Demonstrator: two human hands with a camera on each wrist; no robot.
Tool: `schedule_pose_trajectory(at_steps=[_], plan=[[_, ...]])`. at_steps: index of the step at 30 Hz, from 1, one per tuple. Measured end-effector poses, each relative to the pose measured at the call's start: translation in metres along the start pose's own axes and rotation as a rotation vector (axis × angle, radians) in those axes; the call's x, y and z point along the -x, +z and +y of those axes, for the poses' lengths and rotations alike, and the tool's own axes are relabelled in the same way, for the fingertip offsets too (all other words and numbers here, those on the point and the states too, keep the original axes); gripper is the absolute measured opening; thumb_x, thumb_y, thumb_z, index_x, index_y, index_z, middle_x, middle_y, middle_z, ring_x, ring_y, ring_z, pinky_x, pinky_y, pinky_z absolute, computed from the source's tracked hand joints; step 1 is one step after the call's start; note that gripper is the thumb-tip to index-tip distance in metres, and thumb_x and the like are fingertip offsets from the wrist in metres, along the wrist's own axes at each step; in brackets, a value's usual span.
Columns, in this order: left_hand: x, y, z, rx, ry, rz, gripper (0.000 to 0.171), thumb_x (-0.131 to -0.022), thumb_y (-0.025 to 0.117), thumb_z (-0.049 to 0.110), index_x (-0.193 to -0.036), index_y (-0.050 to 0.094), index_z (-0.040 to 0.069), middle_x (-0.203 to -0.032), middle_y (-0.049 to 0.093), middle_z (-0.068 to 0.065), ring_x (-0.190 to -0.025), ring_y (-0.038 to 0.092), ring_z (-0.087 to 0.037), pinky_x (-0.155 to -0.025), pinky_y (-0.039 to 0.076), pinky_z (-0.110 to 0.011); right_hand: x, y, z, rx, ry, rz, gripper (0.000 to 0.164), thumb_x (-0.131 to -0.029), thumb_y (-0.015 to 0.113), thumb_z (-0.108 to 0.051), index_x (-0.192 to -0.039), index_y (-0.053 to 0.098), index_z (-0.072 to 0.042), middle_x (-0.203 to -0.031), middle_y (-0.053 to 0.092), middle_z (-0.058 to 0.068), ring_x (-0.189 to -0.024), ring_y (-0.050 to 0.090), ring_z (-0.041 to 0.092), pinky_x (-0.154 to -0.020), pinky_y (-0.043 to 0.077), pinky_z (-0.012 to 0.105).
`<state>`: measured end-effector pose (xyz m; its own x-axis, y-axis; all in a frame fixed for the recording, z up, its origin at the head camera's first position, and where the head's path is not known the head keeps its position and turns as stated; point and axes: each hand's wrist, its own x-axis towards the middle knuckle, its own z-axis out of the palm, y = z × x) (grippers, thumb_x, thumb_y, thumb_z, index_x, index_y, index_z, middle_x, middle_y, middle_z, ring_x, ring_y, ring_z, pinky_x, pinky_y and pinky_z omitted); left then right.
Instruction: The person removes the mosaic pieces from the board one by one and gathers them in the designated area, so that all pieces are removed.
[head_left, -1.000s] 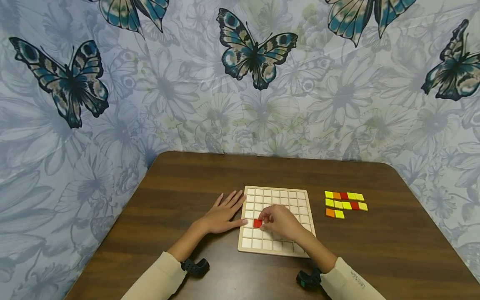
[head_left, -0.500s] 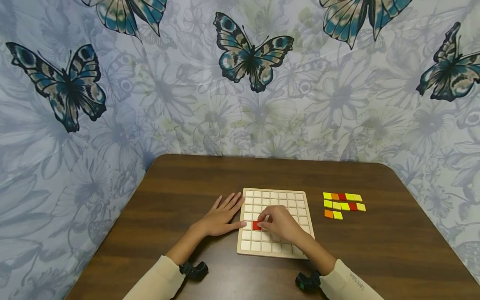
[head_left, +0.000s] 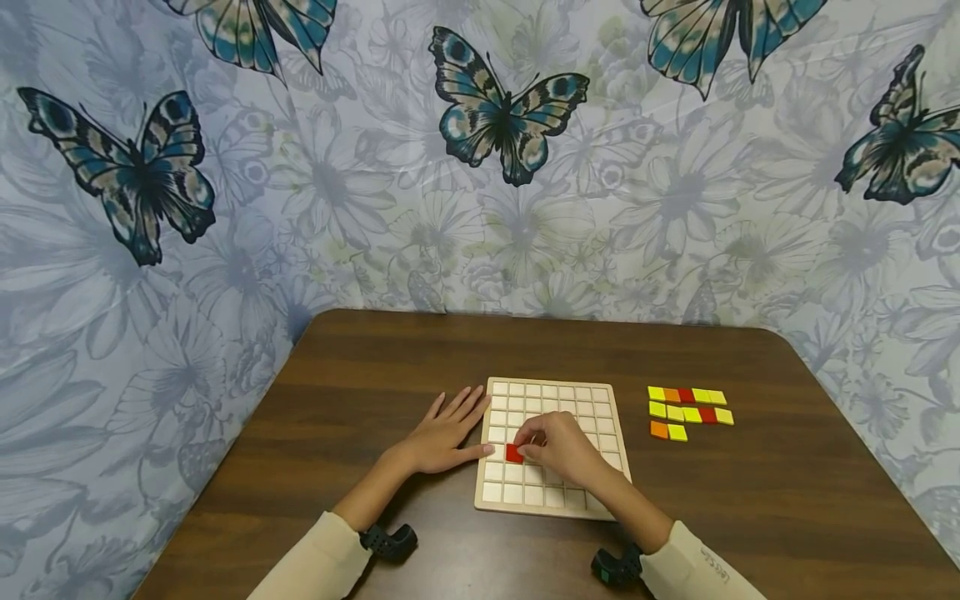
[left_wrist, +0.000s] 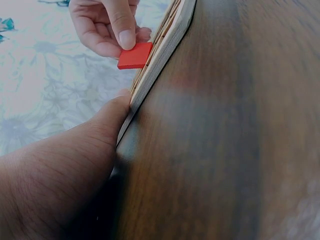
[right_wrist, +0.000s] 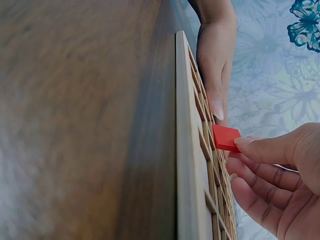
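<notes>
Between thumb and fingers, my right hand [head_left: 558, 447] pinches a thin red square tile [head_left: 513, 452]. In the right wrist view the red tile [right_wrist: 226, 138] stands tilted, its far edge at the surface of the wooden grid board [right_wrist: 187, 150]. My left hand [head_left: 438, 437] lies flat with spread, straight fingers at the left edge of the grid board [head_left: 547, 514], its thumb on the frame. In the left wrist view the red tile [left_wrist: 135, 56] shows under the right thumb, close to the left thumb [left_wrist: 117, 107].
Right of the board, several yellow, orange and red tiles lie in three short rows, including an orange tile [head_left: 659, 430] at the front. A brown wooden table [head_left: 750, 500] carries everything. A wall cloth with butterflies [head_left: 510, 117] hangs behind its far edge.
The right hand stays over the same spot with the red tile, its fingers shifting only slightly. The left hand has not moved; the head view has tilted a little.
</notes>
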<state>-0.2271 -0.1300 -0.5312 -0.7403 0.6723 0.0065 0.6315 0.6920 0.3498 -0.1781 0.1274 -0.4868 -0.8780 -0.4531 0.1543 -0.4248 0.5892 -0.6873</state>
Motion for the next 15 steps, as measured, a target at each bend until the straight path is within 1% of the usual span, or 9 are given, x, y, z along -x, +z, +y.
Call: schedule_pose_trajectory(at_steps=[5,10,15], plan=[[0.001,-0.001,0.002,0.018,0.0,-0.001,0.089,-0.101,0.045,0.064,-0.164,0.016,0.01,-0.17,0.009,-0.013,-0.156,0.006,-0.035,-0.118,0.001,-0.066,0.001,-0.002,-0.001,-0.009,0.004,-0.005,0.011,-0.088,0.078,-0.001,-0.087,0.079,-0.012,-0.078,0.071,-0.007,-0.069,0.061,0.006,-0.063,0.051,0.026],[0.0,0.002,0.0,0.004,-0.015,-0.005,0.089,-0.1,0.042,0.067,-0.165,0.011,0.015,-0.171,0.005,-0.007,-0.157,0.003,-0.03,-0.119,-0.001,-0.063,0.0,-0.007,0.0,-0.022,0.022,0.026,0.013,-0.087,0.078,-0.001,-0.086,0.079,-0.014,-0.079,0.072,-0.008,-0.071,0.062,0.007,-0.065,0.052,0.026],[-0.001,0.003,-0.001,-0.002,-0.023,-0.011,0.089,-0.1,0.039,0.07,-0.165,0.009,0.018,-0.171,0.002,-0.005,-0.157,0.001,-0.028,-0.12,-0.002,-0.062,-0.002,-0.015,0.004,-0.04,0.01,0.067,0.011,-0.086,0.08,-0.001,-0.086,0.08,-0.012,-0.083,0.074,-0.005,-0.071,0.064,0.008,-0.066,0.054,0.027]])
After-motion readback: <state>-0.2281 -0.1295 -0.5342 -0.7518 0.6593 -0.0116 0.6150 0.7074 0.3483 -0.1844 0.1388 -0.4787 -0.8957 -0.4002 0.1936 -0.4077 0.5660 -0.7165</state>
